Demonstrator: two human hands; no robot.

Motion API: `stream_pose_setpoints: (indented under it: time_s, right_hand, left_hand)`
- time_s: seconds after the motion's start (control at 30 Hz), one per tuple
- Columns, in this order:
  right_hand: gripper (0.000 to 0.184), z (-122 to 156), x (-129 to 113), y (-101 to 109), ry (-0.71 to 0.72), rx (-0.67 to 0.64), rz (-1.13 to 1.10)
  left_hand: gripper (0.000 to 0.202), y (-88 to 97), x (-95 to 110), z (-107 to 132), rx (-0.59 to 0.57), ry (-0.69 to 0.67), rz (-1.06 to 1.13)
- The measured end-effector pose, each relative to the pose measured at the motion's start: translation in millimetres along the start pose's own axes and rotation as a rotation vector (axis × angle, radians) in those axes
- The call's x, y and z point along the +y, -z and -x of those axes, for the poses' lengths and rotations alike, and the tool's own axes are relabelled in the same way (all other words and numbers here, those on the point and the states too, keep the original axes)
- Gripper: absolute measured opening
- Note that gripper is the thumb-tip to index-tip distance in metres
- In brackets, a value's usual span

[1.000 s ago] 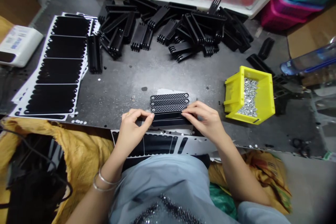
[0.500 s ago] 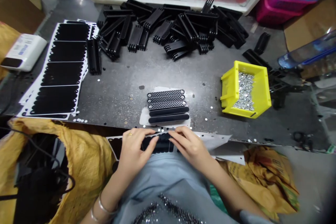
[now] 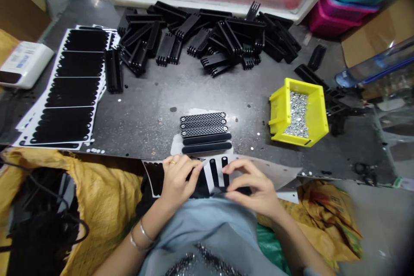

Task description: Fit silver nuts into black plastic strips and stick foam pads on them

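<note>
A white sheet of black adhesive strips (image 3: pixel 211 174) lies across my lap at the table's front edge, with white backing bared between some strips. My left hand (image 3: pixel 179 179) is closed on the sheet, thumb and fingertips pinching its upper edge. To the right, the thumb and a finger of my right hand (image 3: pixel 254 187) come together at the end of a dark strip, low over the sheet; the index finger is bent above. Just beyond my hands is a row of narrow black bars (image 3: pixel 205 131); several show a lattice face with silvery ends, and the nearer two have smooth faces.
Black plastic parts (image 3: pixel 226 39) are heaped along the back. More black sticker sheets (image 3: pixel 71 86) are stacked at left, near a white device (image 3: pixel 26 64). A yellow bin (image 3: pixel 315 116) with small metal pieces stands at right. A yellow sack (image 3: pixel 106 207) is below left.
My right hand has moved right and down, away from my left hand, with a dark strip at its fingertips. White backing now shows between the strips. The left hand has shifted slightly right.
</note>
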State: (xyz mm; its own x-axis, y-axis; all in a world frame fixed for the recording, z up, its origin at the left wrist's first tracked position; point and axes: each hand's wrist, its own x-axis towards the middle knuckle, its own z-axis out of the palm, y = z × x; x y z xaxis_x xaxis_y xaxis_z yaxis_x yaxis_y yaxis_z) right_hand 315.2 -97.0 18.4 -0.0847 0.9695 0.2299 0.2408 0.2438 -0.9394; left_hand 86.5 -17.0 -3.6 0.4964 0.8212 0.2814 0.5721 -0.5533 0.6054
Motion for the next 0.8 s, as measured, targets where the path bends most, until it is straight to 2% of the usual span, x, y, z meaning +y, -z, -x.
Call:
stream_pose_setpoints:
  time_s: [0.07,0.1,0.13,0.2,0.27,0.37,0.47,0.53,0.8]
  right_hand:
    - [0.014,-6.8,-7.8,13.0,-0.139,0.097,-0.234]
    - [0.016,-13.2,-11.2,17.6,-0.175,0.143,-0.273]
    - [0.017,-21.8,-13.6,20.3,-0.192,0.177,-0.234]
    - [0.018,-44.4,-15.0,18.9,-0.165,0.192,0.031]
    - [0.027,-70.8,-11.0,9.3,-0.055,0.154,0.319]
    - [0.034,-106.3,1.0,-11.8,0.126,0.013,0.509]
    - [0.018,-127.1,12.3,-28.0,0.211,-0.111,0.548]
    - [0.014,-132.7,17.1,-32.5,0.227,-0.140,0.534]
    - [0.011,-137.5,18.9,-35.0,0.214,-0.154,0.473]
  left_hand:
    - [0.015,-2.3,-0.5,2.7,0.006,-0.062,-0.029]
    - [0.013,-1.3,-0.1,2.9,0.005,-0.086,-0.036]
    - [0.011,1.4,0.3,1.8,0.012,-0.102,-0.040]
    - [0.010,11.6,-1.2,-4.6,0.061,-0.090,-0.052]
    - [0.007,25.1,-8.0,-16.5,0.129,-0.008,-0.068]
    - [0.009,41.3,-27.2,-37.7,0.131,0.170,-0.058]
    - [0.013,44.7,-44.7,-51.9,0.066,0.284,-0.007]
    - [0.014,41.8,-49.5,-55.9,0.042,0.321,0.035]
    - [0.015,38.6,-42.4,-64.0,-0.018,0.392,0.163]
